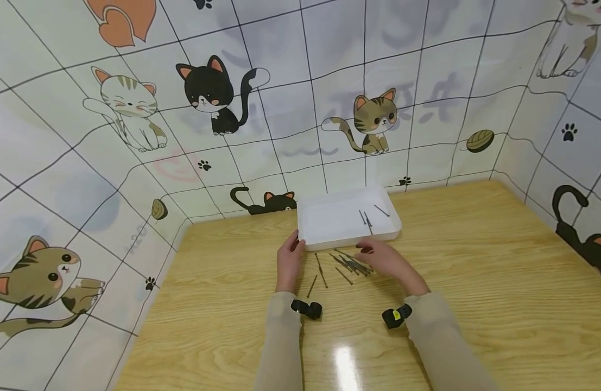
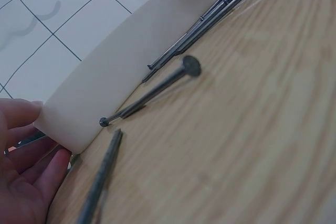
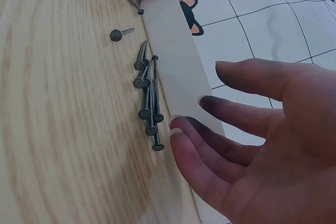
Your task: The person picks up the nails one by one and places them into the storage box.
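Wood-grain table (image 1: 476, 250) is seen, enclosed by walls (image 1: 290, 70) covered in a pale sheet with dark grid lines. Cartoon cats (image 1: 207, 89), paw prints (image 1: 569, 132), yarn balls (image 1: 480, 141) and an orange heart (image 1: 116, 32) are printed on it. A bright reflection (image 1: 346, 364) is thrown on the tabletop near the bottom edge of the head view. Shallow white tray (image 1: 329, 222) is placed at the back of the table, by the wall; a few nails (image 1: 367, 219) are contained in its right half. A pile of nails (image 1: 350, 264) is bunched on the wood just in front of the tray, roughly lengthwise along its front side; loose nails (image 1: 322, 274) are scattered left of the pile. Tray's front left corner is gripped by the left hand (image 1: 289, 265), thumb and fingers on either side of the wall. Right hand (image 1: 385, 260) is held over the pile's right end, fingers parted and loosely bent, apart from the nails in the right wrist view. Part of the tray's front side is blocked by that hand there. Small black cameras (image 1: 397, 315) are strapped at both wrists, over beige sleeves (image 1: 283, 347).
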`<action>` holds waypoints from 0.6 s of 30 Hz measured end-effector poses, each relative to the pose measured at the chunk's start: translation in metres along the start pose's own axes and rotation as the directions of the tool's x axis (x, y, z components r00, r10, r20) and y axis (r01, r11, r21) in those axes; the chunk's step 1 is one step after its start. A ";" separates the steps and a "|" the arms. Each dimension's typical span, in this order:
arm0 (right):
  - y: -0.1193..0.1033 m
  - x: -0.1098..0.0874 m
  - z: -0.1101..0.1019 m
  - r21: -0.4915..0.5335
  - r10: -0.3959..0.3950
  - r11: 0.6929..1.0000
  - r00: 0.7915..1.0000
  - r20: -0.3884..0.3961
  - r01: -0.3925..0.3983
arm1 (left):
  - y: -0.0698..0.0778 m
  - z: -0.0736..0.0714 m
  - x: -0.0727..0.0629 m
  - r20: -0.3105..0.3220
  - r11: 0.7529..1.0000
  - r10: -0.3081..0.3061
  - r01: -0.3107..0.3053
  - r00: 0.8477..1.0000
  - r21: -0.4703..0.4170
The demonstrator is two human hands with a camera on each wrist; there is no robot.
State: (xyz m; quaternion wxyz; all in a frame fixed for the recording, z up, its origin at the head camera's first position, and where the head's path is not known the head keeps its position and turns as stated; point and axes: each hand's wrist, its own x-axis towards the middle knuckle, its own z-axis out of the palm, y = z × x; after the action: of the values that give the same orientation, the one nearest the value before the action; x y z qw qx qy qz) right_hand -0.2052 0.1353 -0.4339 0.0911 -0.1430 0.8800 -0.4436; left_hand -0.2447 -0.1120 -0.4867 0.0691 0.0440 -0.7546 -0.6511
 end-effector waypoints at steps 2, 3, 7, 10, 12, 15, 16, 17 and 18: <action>0.000 0.000 0.002 -0.007 0.008 1.000 1.000 -0.015 -0.008 | 0.001 -0.002 0.000 -0.001 1.000 0.002 -0.002 1.000 0.004; 0.000 -0.001 0.004 -0.004 0.013 1.000 1.000 -0.018 -0.014 | 0.001 -0.003 0.000 -0.002 1.000 0.005 -0.005 1.000 0.008; 0.005 -0.004 0.007 0.007 0.049 0.999 0.999 0.007 -0.049 | -0.001 -0.003 -0.005 -0.009 1.000 -0.019 0.019 1.000 0.016; 0.007 -0.005 0.008 0.034 0.078 0.996 0.996 0.036 -0.079 | -0.002 -0.003 -0.005 -0.013 1.000 -0.017 0.017 1.000 0.010; 0.007 -0.005 0.007 0.028 0.098 0.995 0.994 0.038 -0.099 | -0.002 -0.003 -0.004 -0.009 1.000 -0.006 0.006 1.000 0.007; 0.005 -0.005 0.006 -0.037 0.119 0.992 0.992 0.027 -0.118 | -0.002 -0.002 -0.001 -0.004 1.000 0.005 -0.005 1.000 0.005; 0.005 -0.005 0.007 -0.072 0.118 0.991 0.993 0.022 -0.116 | -0.002 -0.002 -0.001 -0.004 1.000 0.005 -0.005 1.000 0.004; 0.005 -0.004 0.007 -0.110 0.116 0.987 0.993 0.015 -0.113 | -0.002 -0.002 -0.001 -0.004 1.000 0.009 -0.009 1.000 0.004; 0.005 -0.004 0.008 -0.148 0.116 0.982 0.993 0.007 -0.114 | -0.002 -0.001 -0.001 -0.003 1.000 0.010 -0.010 1.000 0.000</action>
State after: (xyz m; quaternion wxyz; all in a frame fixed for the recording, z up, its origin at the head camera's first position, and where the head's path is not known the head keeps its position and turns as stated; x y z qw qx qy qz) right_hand -0.1996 0.1335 -0.4426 0.1125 -0.1016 0.9164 -0.3705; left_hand -0.2440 -0.1135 -0.4884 0.0736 0.0413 -0.7548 -0.6505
